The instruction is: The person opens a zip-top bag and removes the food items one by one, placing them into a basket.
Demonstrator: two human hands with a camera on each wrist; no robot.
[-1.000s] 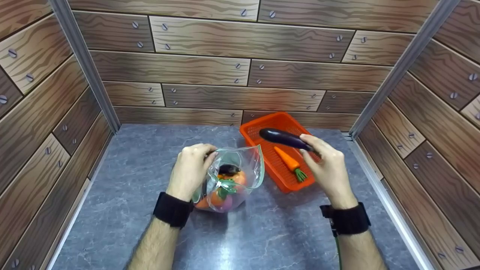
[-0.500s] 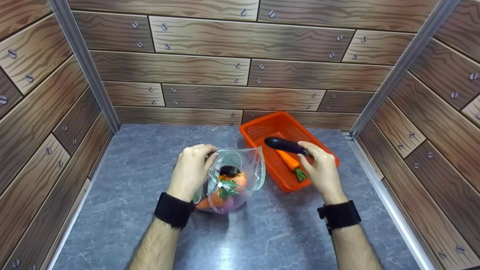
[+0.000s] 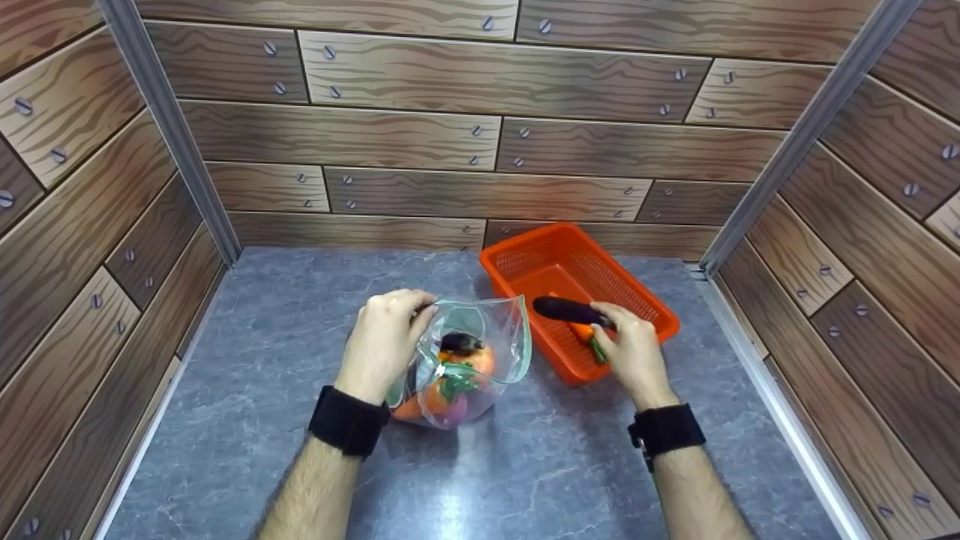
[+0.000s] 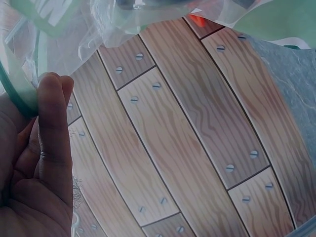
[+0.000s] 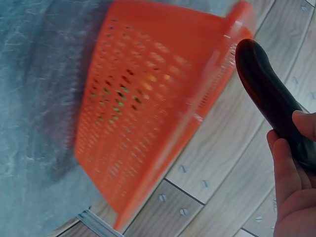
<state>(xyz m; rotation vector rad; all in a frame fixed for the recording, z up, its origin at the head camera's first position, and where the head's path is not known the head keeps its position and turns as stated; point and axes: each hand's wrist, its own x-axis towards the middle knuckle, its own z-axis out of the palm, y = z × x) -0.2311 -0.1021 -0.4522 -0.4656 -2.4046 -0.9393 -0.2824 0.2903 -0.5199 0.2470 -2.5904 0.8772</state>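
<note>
My left hand [image 3: 382, 341] pinches the rim of a clear zip bag [image 3: 506, 341] between thumb and fingers; the bag's mouth gapes toward the right. Inside it sit a dark eggplant [image 3: 459, 343], an orange carrot [image 3: 409, 409] and other colourful vegetables, partly hidden by the plastic. In my right hand [image 3: 634, 349] a long dark purple eggplant [image 3: 566, 309] is held by its stem end, blunt end pointing left toward the bag. It hangs above the left side of an orange basket [image 3: 645, 300]. A carrot [image 3: 581, 331] lies in that basket, partly covered by the eggplant and hand.
The grey marbled tabletop [image 3: 262, 337] spreads around the bag and basket. Wood-patterned walls [image 3: 412, 142] with metal corner posts [image 3: 165, 135] enclose the back and sides. The basket stands near the back wall, right of the bag.
My right hand has moved down and slightly left with the eggplant, from above the basket toward the bag, partly covering the carrot. The left hand and bag stay nearly still.
</note>
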